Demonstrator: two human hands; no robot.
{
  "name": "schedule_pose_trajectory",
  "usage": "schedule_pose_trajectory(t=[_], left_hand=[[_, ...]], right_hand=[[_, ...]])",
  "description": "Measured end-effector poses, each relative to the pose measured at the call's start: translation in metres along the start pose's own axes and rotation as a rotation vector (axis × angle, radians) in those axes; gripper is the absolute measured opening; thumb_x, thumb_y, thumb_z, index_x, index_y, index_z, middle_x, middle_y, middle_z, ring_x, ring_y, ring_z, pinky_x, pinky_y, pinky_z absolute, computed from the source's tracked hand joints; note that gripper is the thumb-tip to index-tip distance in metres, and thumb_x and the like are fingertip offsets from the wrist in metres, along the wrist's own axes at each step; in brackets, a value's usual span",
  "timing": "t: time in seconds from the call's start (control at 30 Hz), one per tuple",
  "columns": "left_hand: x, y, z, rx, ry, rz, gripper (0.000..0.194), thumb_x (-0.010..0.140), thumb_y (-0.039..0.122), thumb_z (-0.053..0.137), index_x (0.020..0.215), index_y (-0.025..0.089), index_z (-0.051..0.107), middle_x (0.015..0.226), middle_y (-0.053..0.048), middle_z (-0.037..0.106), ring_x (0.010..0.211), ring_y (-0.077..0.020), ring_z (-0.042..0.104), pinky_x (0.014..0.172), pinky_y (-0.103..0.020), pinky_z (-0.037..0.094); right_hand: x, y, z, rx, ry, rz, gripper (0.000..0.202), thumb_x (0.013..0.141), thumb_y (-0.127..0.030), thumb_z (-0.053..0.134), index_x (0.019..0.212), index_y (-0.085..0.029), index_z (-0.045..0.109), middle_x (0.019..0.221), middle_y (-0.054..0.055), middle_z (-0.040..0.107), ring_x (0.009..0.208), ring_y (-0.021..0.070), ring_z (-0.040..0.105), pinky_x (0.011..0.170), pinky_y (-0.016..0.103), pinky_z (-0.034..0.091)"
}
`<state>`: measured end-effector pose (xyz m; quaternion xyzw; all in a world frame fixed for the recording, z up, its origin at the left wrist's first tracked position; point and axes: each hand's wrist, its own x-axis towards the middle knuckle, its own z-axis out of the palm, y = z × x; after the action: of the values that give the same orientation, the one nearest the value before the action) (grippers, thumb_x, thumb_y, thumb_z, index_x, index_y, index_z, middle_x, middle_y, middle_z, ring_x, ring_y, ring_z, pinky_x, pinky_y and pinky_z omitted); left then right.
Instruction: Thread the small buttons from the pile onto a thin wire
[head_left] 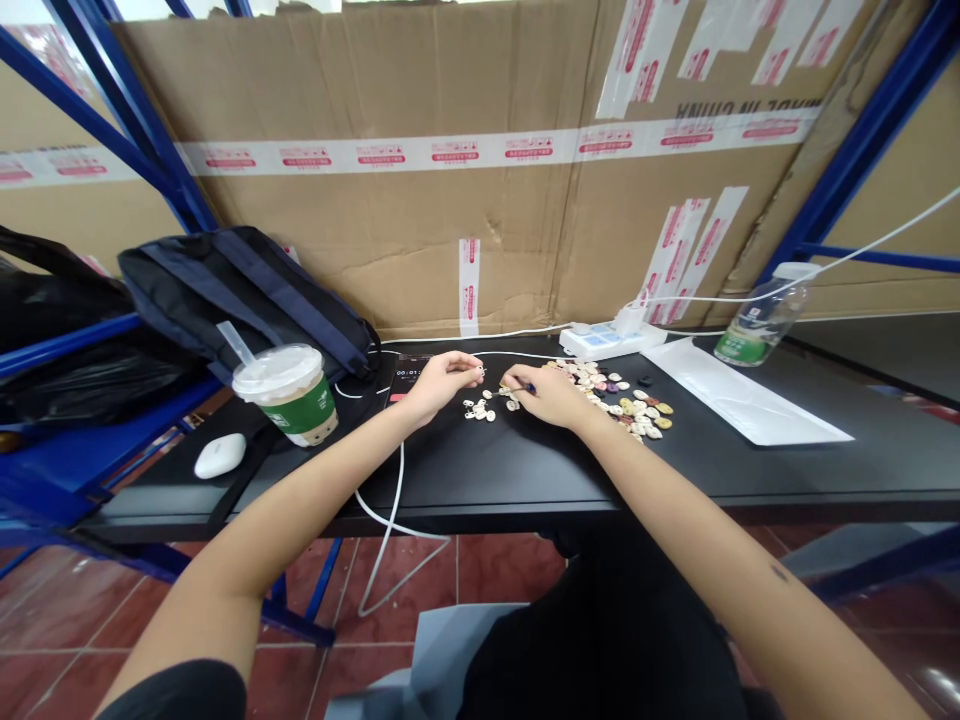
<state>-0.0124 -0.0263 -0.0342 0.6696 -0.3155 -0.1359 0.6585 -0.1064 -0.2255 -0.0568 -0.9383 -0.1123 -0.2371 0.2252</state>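
My left hand [439, 388] is closed in a pinch above the black table, with a small pale piece [481, 371], like a bead or button, at its fingertips. Just across from it, my right hand [553, 396] grips a thin tool [529, 388] with a dark handle; its exact kind is too small to make out. The tool's slim end points left, toward my left hand. Below and between the hands lies a little cluster of pale oval pieces [480, 410]. A larger spread of cream, yellow and dark pieces [643, 412] lies beyond and right of my right hand, which partly covers it.
A phone [409, 370] lies partly behind my left hand. Leftward are a lidded drink cup [289, 395], a white earbud case [220, 455] and a backpack [247, 290]. A power strip [611, 340], white packet [750, 395] and bottle [765, 315] are right. Cables cross the table [495, 470].
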Motion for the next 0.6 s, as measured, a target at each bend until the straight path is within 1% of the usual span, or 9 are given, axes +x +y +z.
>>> schedule_pose_trajectory(t=[0.1, 0.2, 0.27, 0.37, 0.5, 0.6], left_hand=[[0.001, -0.001, -0.001, -0.022, 0.01, -0.01, 0.015, 0.077, 0.012, 0.075, 0.09, 0.009, 0.067, 0.084, -0.005, 0.07, 0.079, -0.0139, 0.068, 0.084, -0.033, 0.054], [0.002, -0.002, -0.001, -0.018, 0.005, 0.005, 0.015, 0.077, 0.014, 0.075, 0.089, 0.009, 0.067, 0.086, -0.005, 0.07, 0.079, -0.0133, 0.067, 0.084, -0.034, 0.054], [0.003, -0.003, -0.002, 0.003, 0.006, 0.015, 0.016, 0.077, 0.015, 0.075, 0.089, 0.01, 0.067, 0.086, -0.006, 0.07, 0.079, -0.0133, 0.067, 0.083, -0.034, 0.054], [0.004, -0.004, -0.005, 0.092, -0.011, 0.007, 0.013, 0.077, 0.013, 0.074, 0.088, 0.01, 0.067, 0.081, -0.005, 0.07, 0.076, -0.0136, 0.066, 0.08, -0.033, 0.054], [0.004, -0.006, -0.009, 0.246, -0.034, -0.049, 0.009, 0.076, 0.007, 0.069, 0.084, 0.011, 0.069, 0.074, -0.004, 0.071, 0.069, -0.0135, 0.066, 0.077, -0.031, 0.055], [0.005, -0.009, -0.012, 0.369, -0.05, -0.086, 0.013, 0.073, 0.005, 0.07, 0.083, 0.012, 0.073, 0.072, -0.004, 0.071, 0.066, -0.0147, 0.067, 0.074, -0.031, 0.055]], right_hand=[[0.001, -0.006, 0.0, -0.068, -0.096, -0.12, 0.026, 0.097, -0.021, 0.044, 0.102, -0.021, 0.069, 0.089, 0.004, 0.075, 0.079, 0.019, 0.066, 0.079, 0.032, 0.042], [0.003, -0.009, 0.003, -0.123, -0.115, -0.186, 0.029, 0.097, -0.021, 0.046, 0.114, -0.024, 0.07, 0.099, 0.005, 0.076, 0.09, 0.0217, 0.068, 0.084, 0.035, 0.041], [0.004, -0.009, 0.006, -0.142, -0.125, -0.193, 0.03, 0.098, -0.022, 0.046, 0.115, -0.025, 0.071, 0.104, 0.006, 0.076, 0.094, 0.023, 0.068, 0.084, 0.037, 0.041], [0.004, -0.008, 0.006, -0.142, -0.134, -0.191, 0.03, 0.098, -0.023, 0.046, 0.114, -0.026, 0.071, 0.107, 0.005, 0.076, 0.095, 0.0231, 0.069, 0.085, 0.038, 0.042], [0.002, -0.007, 0.002, -0.149, -0.065, -0.155, 0.031, 0.099, -0.025, 0.045, 0.122, -0.024, 0.066, 0.105, 0.006, 0.076, 0.092, 0.023, 0.069, 0.088, 0.038, 0.042], [0.001, -0.005, -0.002, -0.163, -0.017, -0.117, 0.029, 0.099, -0.026, 0.045, 0.119, -0.022, 0.065, 0.104, 0.007, 0.076, 0.093, 0.0238, 0.069, 0.09, 0.039, 0.042]])
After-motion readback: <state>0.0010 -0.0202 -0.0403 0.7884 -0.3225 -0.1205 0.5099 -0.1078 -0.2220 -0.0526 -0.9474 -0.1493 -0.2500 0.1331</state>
